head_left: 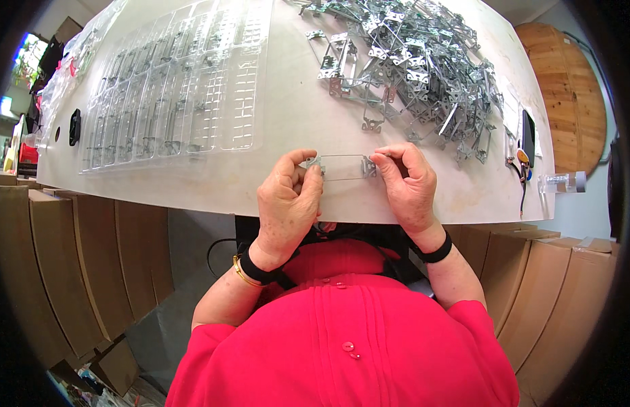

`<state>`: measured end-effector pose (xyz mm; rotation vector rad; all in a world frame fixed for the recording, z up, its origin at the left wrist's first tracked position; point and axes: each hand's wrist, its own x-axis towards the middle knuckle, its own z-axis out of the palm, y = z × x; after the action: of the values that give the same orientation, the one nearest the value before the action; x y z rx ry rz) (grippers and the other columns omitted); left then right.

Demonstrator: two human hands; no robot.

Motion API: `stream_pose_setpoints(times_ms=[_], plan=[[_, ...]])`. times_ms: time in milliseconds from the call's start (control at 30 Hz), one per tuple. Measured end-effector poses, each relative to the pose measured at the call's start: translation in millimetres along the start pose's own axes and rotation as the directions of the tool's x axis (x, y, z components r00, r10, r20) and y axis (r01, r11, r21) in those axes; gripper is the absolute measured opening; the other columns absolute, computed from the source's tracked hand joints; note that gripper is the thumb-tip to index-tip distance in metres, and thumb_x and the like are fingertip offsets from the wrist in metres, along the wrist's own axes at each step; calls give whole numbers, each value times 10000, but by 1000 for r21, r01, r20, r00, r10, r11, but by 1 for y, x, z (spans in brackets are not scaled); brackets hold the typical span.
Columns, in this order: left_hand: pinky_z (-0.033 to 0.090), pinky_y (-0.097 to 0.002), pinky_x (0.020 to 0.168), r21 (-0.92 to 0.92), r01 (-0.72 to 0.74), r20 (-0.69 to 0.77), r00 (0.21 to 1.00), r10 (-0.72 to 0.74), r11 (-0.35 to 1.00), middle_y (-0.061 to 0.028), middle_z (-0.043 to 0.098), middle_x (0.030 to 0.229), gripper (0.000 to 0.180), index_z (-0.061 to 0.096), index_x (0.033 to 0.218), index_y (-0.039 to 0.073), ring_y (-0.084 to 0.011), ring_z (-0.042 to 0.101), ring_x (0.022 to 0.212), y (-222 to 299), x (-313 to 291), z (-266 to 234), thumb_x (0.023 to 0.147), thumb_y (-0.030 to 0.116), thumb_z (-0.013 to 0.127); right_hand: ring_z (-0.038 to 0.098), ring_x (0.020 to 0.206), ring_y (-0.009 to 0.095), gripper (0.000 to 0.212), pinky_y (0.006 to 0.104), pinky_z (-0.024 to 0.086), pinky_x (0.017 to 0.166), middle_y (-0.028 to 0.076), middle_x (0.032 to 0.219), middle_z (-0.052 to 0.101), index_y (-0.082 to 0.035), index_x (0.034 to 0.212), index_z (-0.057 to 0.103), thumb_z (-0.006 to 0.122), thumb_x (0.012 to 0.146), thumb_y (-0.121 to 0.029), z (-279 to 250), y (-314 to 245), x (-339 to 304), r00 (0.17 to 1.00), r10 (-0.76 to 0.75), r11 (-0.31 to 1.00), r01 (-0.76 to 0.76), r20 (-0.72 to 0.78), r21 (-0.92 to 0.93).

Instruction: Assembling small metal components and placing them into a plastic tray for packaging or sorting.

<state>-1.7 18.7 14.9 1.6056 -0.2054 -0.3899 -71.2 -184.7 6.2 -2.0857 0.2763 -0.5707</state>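
Observation:
Near the front edge of the white table (288,129), a thin metal wire-frame bracket (368,167) stretches between my two hands. It has a small stamped plate at each end, joined by two slender parallel wires. My left hand (286,203) pinches the left plate between thumb and fingers. At the opposite plate, my right hand (411,186) grips with thumb and forefinger. Beyond my right hand rises a tangled pile of similar metal brackets (430,74). Up and to the left lies a clear plastic tray (259,102), its long compartments holding several such metal pieces.
On the table's right side are a dark phone-like object (528,139) and a clear capped bottle (562,182). A small black object (75,127) lies far left. Cardboard boxes (94,258) stand below the table on both sides. A round wooden board (566,95) is at right.

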Motion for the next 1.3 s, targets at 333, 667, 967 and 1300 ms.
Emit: stream_pose_setpoints(times_ms=[333, 667, 967, 1300], plan=[[459, -228, 442, 22, -1, -2, 1000, 1, 1000, -16, 637, 759, 251, 617, 1288, -49, -40, 565, 537, 0, 0, 0, 1066, 67, 627, 690, 841, 209, 101, 312, 549, 762, 104, 967, 728, -27, 1067, 737, 758, 969, -19, 1, 2, 0, 999, -33, 999, 33, -29, -17], [455, -229, 440, 7, 0, 10, 1000, 0, 1000, -16, 637, 763, 249, 612, 1288, -46, -43, 568, 537, 0, -1, 0, 1068, 70, 628, 690, 843, 213, 99, 315, 544, 756, 101, 960, 721, -34, 1060, 738, 770, 967, -36, 1, 1, 0, 998, -61, 998, 60, -26, -5], [452, -225, 441, -7, 4, 12, 1000, -4, 1000, -16, 633, 768, 243, 609, 1284, -43, -42, 565, 540, 0, 0, 0, 1070, 71, 627, 682, 809, 180, 85, 300, 541, 734, 86, 931, 716, -30, 1038, 739, 781, 967, -51, 2, 3, 1, 996, -79, 997, 80, -43, 9], [446, -227, 440, 7, 7, 11, 1000, -7, 1000, -17, 635, 764, 239, 613, 1277, -50, -44, 560, 530, 0, -1, 0, 1070, 68, 624, 668, 789, 133, 82, 280, 537, 725, 73, 915, 717, -30, 1035, 732, 781, 981, -69, 3, 3, 4, 989, -139, 989, 138, -41, -45]])
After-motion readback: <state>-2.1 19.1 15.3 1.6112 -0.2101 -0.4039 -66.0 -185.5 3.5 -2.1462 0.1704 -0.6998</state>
